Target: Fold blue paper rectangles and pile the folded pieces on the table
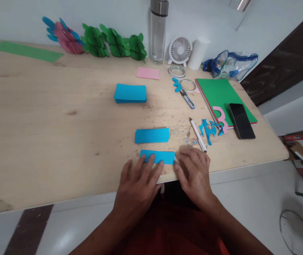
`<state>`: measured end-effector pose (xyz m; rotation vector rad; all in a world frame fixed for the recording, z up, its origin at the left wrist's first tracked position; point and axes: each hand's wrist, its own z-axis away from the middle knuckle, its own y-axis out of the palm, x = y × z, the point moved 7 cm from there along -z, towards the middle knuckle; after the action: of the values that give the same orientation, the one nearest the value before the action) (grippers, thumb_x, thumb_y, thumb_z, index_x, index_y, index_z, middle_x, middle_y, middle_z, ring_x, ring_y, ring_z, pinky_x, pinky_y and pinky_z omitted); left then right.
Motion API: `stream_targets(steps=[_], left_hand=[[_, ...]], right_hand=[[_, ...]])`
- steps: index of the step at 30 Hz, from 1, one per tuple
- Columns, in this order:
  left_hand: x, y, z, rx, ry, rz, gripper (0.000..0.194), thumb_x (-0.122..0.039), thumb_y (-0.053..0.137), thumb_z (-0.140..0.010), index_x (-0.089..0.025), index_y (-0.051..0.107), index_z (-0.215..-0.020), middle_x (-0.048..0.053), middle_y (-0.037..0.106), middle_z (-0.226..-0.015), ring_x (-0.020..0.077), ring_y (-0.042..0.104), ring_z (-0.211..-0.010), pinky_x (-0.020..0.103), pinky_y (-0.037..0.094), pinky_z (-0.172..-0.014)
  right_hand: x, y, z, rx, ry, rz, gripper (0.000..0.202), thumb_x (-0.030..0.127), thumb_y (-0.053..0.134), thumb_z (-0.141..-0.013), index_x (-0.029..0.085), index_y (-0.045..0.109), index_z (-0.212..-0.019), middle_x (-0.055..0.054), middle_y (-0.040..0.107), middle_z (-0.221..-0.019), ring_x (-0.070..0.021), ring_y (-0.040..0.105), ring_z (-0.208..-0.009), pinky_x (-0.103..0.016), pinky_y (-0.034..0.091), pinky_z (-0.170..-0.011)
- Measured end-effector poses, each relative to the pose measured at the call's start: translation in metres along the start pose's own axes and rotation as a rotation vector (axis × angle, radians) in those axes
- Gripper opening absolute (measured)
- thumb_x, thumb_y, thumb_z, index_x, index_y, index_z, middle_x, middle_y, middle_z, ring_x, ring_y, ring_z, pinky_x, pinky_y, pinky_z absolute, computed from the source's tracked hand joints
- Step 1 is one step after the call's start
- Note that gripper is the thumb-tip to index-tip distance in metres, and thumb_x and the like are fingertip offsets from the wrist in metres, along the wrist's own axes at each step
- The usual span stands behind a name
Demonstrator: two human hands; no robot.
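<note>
A narrow blue paper strip (166, 157) lies near the table's front edge. Spread fingertips of my left hand (137, 182) press down on it, with that hand open. At the strip's right end rests my right hand (196, 170), open, its fingers slightly bent and its thumb apart; it grasps nothing that I can see. Just beyond the strip is a small pile of similar blue strips (152, 135). Farther back sits a thicker stack of wider blue paper pieces (130, 93). A white pen (197, 134) lies above my right hand, beside blue paper scraps (209, 130).
Thread snips (187, 99), tape rolls (188, 85) and a pink paper piece (148, 73) lie farther back. A phone (241, 121) overlaps green sheets (227, 94) on the right. Along the wall stand green paper decorations (118, 42), a bottle (158, 35) and a fan (180, 50).
</note>
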<state>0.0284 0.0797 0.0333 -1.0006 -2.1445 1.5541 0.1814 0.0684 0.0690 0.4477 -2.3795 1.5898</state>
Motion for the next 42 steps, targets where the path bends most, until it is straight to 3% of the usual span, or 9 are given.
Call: stream_targets(steps=[17,24,34,42], left_hand=[[0.000,0.001,0.001,-0.028,0.016,-0.001,0.053,-0.039,0.052,-0.088,-0.025,0.045,-0.139,0.011,0.052,-0.139,0.0349,0.043,-0.129,0.057,0.022,-0.109],[0.001,0.002,0.002,-0.047,0.019,0.010,0.052,-0.038,0.053,-0.087,-0.024,0.048,-0.137,0.012,0.052,-0.138,0.0355,0.042,-0.130,0.057,0.022,-0.109],[0.001,0.001,0.001,-0.049,0.019,0.017,0.052,-0.039,0.052,-0.088,-0.024,0.047,-0.138,0.013,0.052,-0.138,0.0352,0.042,-0.129,0.057,0.022,-0.108],[0.001,0.001,0.001,-0.050,0.022,0.020,0.052,-0.038,0.052,-0.088,-0.024,0.047,-0.137,0.013,0.052,-0.138,0.0353,0.040,-0.131,0.057,0.021,-0.109]], right_hand=[[-0.009,0.010,-0.011,-0.010,0.149,-0.117,0.009,0.028,0.056,-0.087,0.023,0.061,-0.083,-0.004,0.064,-0.100,-0.0228,0.054,-0.101,-0.041,0.033,-0.091],[-0.004,0.008,-0.011,-0.039,0.114,-0.063,0.019,0.026,0.054,-0.089,0.023,0.063,-0.105,-0.005,0.063,-0.111,-0.0235,0.053,-0.107,-0.041,0.033,-0.093],[-0.006,0.007,-0.013,-0.046,0.148,-0.177,0.008,0.023,0.056,-0.087,0.025,0.063,-0.089,-0.002,0.065,-0.103,-0.0212,0.055,-0.104,-0.041,0.033,-0.093],[-0.003,0.009,-0.012,-0.052,0.103,-0.121,0.008,0.025,0.058,-0.086,0.023,0.063,-0.080,-0.001,0.065,-0.087,-0.0207,0.055,-0.091,-0.040,0.033,-0.086]])
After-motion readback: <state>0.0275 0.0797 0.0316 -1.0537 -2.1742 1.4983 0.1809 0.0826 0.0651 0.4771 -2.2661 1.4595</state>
